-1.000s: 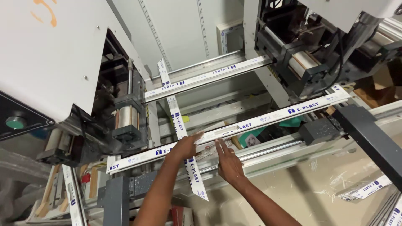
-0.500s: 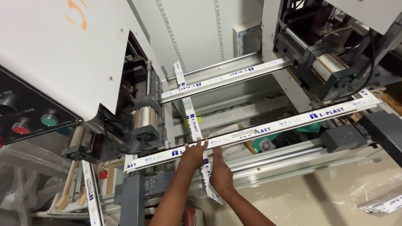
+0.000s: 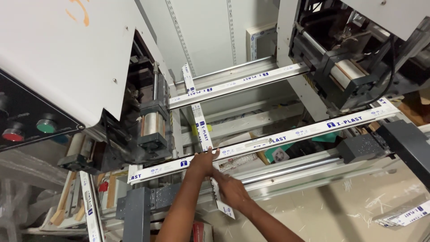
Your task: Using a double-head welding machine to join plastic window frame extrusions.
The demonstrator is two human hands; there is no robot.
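White film-wrapped plastic profile [image 3: 268, 142] under flat, spread left hand [image 3: 204, 162]; right hand [image 3: 230, 190] gripping crosswise strip [image 3: 201, 130].

The light is bright and even, coming from overhead, and it washes the white machine housing [image 3: 58, 54] at upper left almost flat. Shadows are soft; the darkest patches sit inside the black clamp heads [image 3: 345, 67] at upper right. Straight rails bow slightly toward the edges, a wide-lens bend. The 2 hands look a little soft, while the long white profile [image 3: 286, 136] stays reasonably crisp.
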